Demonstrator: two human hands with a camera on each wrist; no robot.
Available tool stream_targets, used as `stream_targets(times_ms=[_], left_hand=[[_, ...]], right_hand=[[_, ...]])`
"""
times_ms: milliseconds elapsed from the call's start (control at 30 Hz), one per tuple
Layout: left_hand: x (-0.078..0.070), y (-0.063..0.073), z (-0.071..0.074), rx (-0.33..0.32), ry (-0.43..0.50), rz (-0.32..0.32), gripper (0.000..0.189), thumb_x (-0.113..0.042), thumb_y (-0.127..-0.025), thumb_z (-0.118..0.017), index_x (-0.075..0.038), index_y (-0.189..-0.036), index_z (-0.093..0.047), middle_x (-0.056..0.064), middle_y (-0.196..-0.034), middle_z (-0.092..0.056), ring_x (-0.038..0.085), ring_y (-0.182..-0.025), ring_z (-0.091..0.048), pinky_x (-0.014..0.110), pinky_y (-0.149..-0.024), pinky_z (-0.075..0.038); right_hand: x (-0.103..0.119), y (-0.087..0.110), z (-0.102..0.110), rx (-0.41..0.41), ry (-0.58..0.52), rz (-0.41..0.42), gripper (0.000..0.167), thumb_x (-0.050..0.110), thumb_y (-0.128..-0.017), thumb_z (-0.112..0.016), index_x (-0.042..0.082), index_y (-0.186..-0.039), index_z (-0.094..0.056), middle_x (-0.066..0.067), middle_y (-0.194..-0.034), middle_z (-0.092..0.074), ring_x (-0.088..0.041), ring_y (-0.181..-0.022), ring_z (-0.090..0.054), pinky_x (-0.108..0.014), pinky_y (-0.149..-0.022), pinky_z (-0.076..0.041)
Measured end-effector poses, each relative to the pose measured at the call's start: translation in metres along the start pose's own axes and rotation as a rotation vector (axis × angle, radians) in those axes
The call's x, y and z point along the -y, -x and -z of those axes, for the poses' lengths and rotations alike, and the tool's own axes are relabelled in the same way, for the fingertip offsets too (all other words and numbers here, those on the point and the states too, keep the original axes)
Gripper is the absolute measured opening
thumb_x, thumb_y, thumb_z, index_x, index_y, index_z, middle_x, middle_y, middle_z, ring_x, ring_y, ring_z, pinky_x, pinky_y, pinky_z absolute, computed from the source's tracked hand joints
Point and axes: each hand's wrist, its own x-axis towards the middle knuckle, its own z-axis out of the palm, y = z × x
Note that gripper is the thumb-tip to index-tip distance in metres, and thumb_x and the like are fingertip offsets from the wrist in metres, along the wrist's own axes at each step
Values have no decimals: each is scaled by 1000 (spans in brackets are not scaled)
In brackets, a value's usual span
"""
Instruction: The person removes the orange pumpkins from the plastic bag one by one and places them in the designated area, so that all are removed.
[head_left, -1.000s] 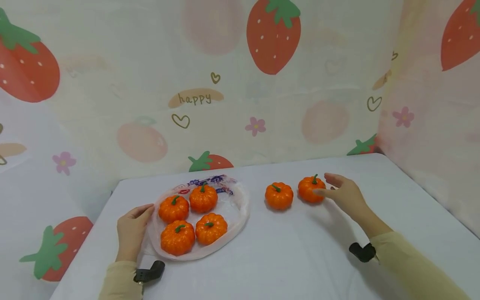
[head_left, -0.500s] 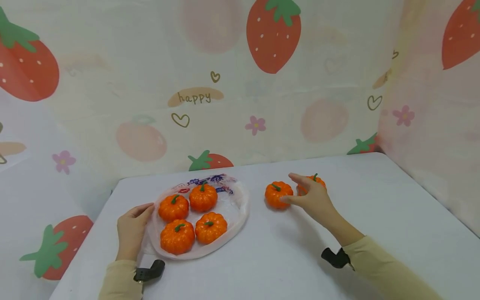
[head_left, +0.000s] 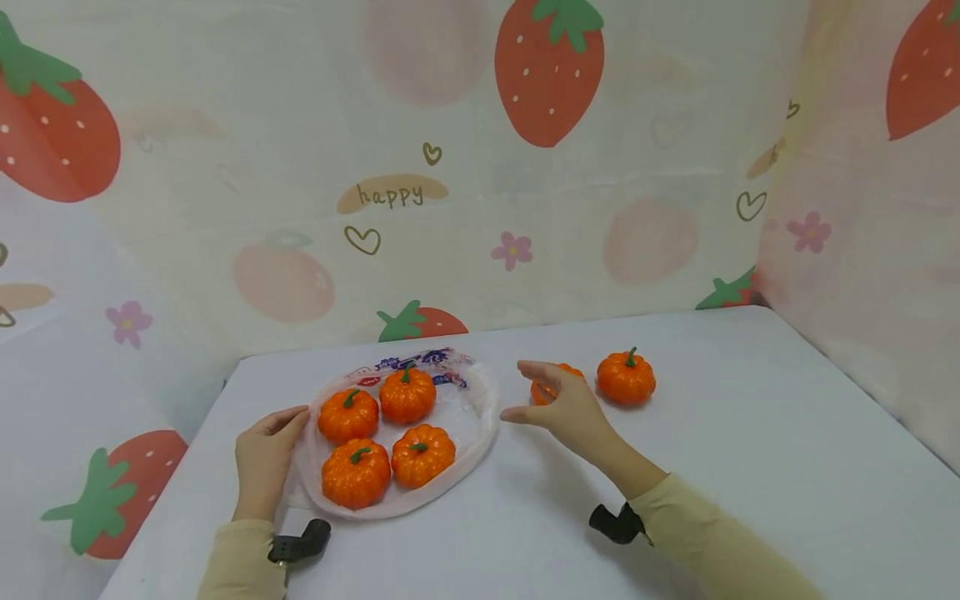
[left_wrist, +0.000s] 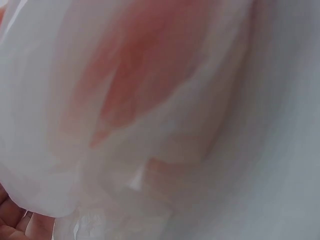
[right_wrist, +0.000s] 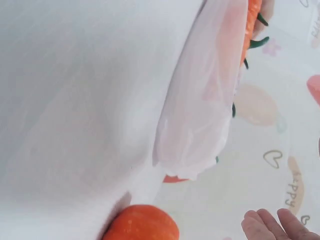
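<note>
In the head view my left hand (head_left: 262, 462) pinches the left rim of a whitish plastic bag (head_left: 480, 446), which lies with its mouth spread wide. Several small orange pumpkins (head_left: 356, 475) with green stems sit inside it. The bag's thin wall (left_wrist: 135, 165) fills most of the left wrist view. My right hand (head_left: 573, 421) holds nothing, thumb and fingers spread apart, between the bag's right rim and two loose pumpkins. It partly covers the nearer loose pumpkin (head_left: 537, 395); the other pumpkin (head_left: 626, 380) stands farther right in full view.
A white-covered table (head_left: 525, 533) bears everything. Behind it hangs a backdrop (head_left: 465, 108) printed with strawberries, hearts and flowers, and a similar cloth closes off the right side. A black wrist device (head_left: 618, 523) sits at my right sleeve cuff.
My right hand has moved left from the farther loose pumpkin, past the nearer one, toward the bag. The left hand, bag and pumpkins have stayed in place.
</note>
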Motion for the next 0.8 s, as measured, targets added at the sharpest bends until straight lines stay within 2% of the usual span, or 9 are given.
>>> stream_targets(times_ms=[267, 567, 800], left_hand=[[0, 0, 0, 1, 1, 0, 44, -45, -96, -61, -10, -122, -71, 9, -127, -69, -1, -103, -53, 1, -78, -41], [1, 0, -1, 1, 24, -16, 44, -45, -95, -64, -10, -121, -72, -9, -109, -73, -7, -96, -53, 1, -78, -43], [0, 0, 0, 0, 20, -7, 44, -45, -95, -63, -11, -121, -72, -1, -117, -73, -5, -100, -54, 1, -79, -42]], right_hand=[[5, -3, -23, 35, -81, 21, 77, 26, -73, -89, 8, -139, -56, -10, -146, -55, -26, -139, -49, -39, -110, -42], [10, -3, -40, 65, -129, 17, 71, 21, -73, -89, 10, -136, -59, -10, -144, -56, -30, -139, -48, -42, -110, -42], [15, -1, -51, 119, -138, 20, 72, 22, -74, -88, 10, -138, -57, -9, -145, -56, -34, -140, -46, -44, -111, -41]])
